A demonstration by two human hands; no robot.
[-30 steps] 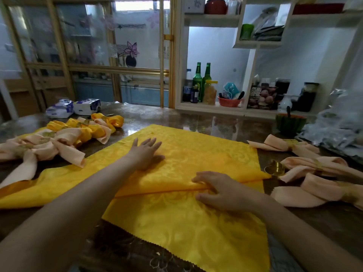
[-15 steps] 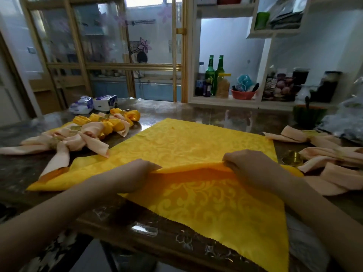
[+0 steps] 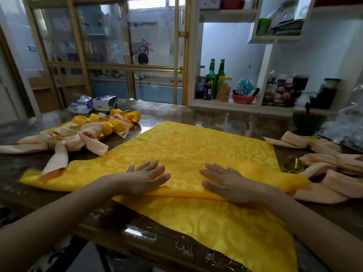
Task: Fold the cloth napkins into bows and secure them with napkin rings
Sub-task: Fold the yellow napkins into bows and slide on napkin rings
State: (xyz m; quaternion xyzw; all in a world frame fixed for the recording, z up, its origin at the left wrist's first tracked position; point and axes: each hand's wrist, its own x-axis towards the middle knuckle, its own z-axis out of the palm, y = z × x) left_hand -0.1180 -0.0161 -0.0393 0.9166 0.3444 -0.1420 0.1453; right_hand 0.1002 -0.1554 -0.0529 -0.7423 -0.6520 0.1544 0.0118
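step: flattening fold | left hand [image 3: 146, 178] + right hand [image 3: 225, 181]: we see palms flat, fingers straight, gripping nothing | yellow patterned cloth napkin [image 3: 186, 146]: under both hands, pressed, likely to set the crease | gold metal napkin ring [image 3: 292, 164]: right of right hand, handy | finished peach-and-yellow bows [image 3: 78, 134]: beyond left hand

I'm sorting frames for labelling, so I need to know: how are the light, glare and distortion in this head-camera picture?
Head view: backlit from the window, so the room is dim and the forearms dark; the glossy table mirrors the shelf in pale glare; the wide lens bows the door frames at the edges; the yellow napkin, left hand and right hand look sharp.
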